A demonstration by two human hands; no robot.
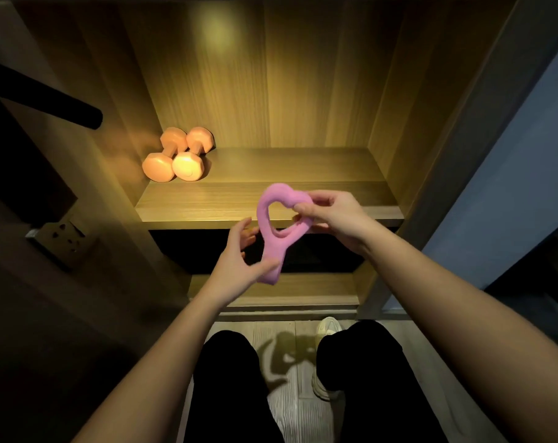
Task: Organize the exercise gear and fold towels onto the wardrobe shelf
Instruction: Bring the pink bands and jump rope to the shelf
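Observation:
A pink resistance band (266, 219), bent into a loop, hangs in the air just in front of the wardrobe shelf (303, 167). My right hand (332, 215) pinches the band's upper right part between thumb and fingers. My left hand (242, 257) holds the band's lower end, thumb across it and fingers behind. Two pink dumbbells (178, 155) lie side by side at the shelf's far left corner.
The lit wooden compartment has a side wall on each side. Below the shelf lie a dark opening (207, 247) and a lower shelf edge (271, 295). A black bar (47, 97) sticks out at the upper left. My knees and a light shoe (327, 330) are below.

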